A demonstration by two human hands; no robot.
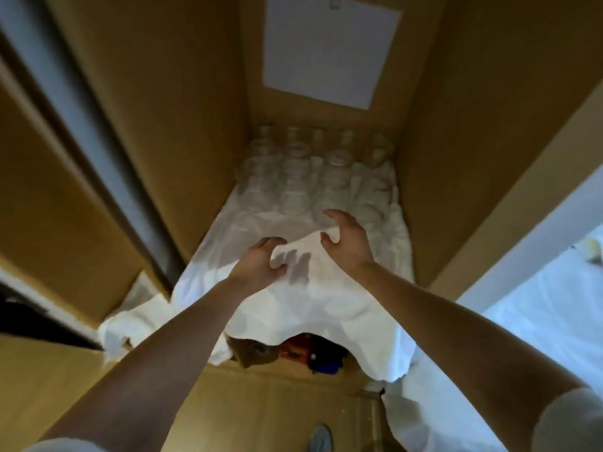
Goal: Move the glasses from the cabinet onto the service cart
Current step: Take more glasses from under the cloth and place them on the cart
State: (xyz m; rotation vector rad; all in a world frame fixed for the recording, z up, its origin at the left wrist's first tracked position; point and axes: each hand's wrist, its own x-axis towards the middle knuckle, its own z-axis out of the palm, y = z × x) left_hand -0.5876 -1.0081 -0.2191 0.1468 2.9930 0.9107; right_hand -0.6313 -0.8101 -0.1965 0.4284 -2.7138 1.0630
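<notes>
Several clear glasses (313, 171) stand in rows at the back of a wooden cabinet shelf, on a white cloth (313, 301) that hangs over the shelf's front edge. My left hand (257, 269) hovers over the cloth in front of the glasses, its fingers loosely curved and holding nothing. My right hand (346, 243) is a little further in, fingers spread and curved, just short of the nearest glasses and apart from them. The picture is blurred.
Brown cabinet walls (456, 125) close in on both sides. A white paper sheet (329, 53) hangs on the back wall. An open door panel (81, 158) stands at the left. Small orange and blue items (310, 353) sit below the shelf. A white-covered surface (538, 321) lies at the right.
</notes>
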